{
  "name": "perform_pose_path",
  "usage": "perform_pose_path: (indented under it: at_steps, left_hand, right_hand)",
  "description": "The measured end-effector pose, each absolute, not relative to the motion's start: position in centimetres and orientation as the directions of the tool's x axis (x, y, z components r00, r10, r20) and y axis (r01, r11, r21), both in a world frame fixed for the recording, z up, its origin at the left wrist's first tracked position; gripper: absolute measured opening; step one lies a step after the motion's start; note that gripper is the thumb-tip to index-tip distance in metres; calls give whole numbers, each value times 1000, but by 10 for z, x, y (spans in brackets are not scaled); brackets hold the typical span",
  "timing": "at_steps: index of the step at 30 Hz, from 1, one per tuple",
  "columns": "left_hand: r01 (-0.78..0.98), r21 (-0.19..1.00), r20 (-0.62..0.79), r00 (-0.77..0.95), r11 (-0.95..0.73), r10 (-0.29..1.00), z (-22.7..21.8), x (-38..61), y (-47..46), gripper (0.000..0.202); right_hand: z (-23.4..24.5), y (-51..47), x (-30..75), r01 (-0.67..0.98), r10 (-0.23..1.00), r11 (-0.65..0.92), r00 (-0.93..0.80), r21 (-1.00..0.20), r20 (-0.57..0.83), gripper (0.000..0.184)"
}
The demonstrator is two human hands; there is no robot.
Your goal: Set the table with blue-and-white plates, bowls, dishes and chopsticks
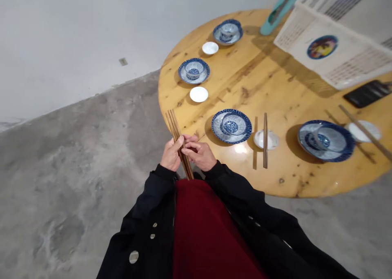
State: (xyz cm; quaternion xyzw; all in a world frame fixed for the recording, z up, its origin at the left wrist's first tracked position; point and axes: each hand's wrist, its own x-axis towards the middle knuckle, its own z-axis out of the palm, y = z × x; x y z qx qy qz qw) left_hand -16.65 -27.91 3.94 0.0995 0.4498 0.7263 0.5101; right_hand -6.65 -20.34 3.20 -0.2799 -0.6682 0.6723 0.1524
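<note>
A bundle of several brown wooden chopsticks [174, 126] slants in front of my body at the table's near left edge. My left hand [171, 154] is closed around its middle, thumb on top. From the other side my right hand [202, 154] reaches in, fingers bent and pinching at the same chopsticks; its fingertips are partly hidden. Closest to my hands on the table is a blue-and-white plate [216, 128] with a small clear bowl [232, 126] on it. Right of that, a pair of chopsticks [265, 142] lies across a small white dish [274, 141].
The round wooden table [245, 95] holds other blue-patterned plates with bowls, such as one [346, 150] at right, and white dishes [199, 94] at left. A white printed box [300, 34], a turquoise holder [266, 28] and a black flat object [366, 94] stand or lie farther back.
</note>
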Motion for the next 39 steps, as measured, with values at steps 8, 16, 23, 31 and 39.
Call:
perform_pose_path:
  at_steps: [8,16,23,31,39]
  left_hand:
    - [-666,727,-292,-520,-166,803,37,-186,-297,47]
    - [-517,804,-238,-733,-294,637,23,-256,-349,45]
    - [-406,866,-240,-849,-292,471,0,-308,-407,48]
    - [-491,832,-312,-798,-256,516,-14,-338,-388,42]
    - [-501,856,-337,-730,-130,595,-15,-419,-313,42]
  right_hand:
    - [34,-228,-94,173,607,6,-783,-985,-134,31]
    - [41,-208,-120,279,747,175,-662,-944,-57,34]
    - [16,-141,-138,398,890,381,-403,-835,214,25]
    - [-48,-125,-159,496,794,608,-385,-620,470,31]
    - [-28,-119,-180,465,827,553,-411,-692,384,29]
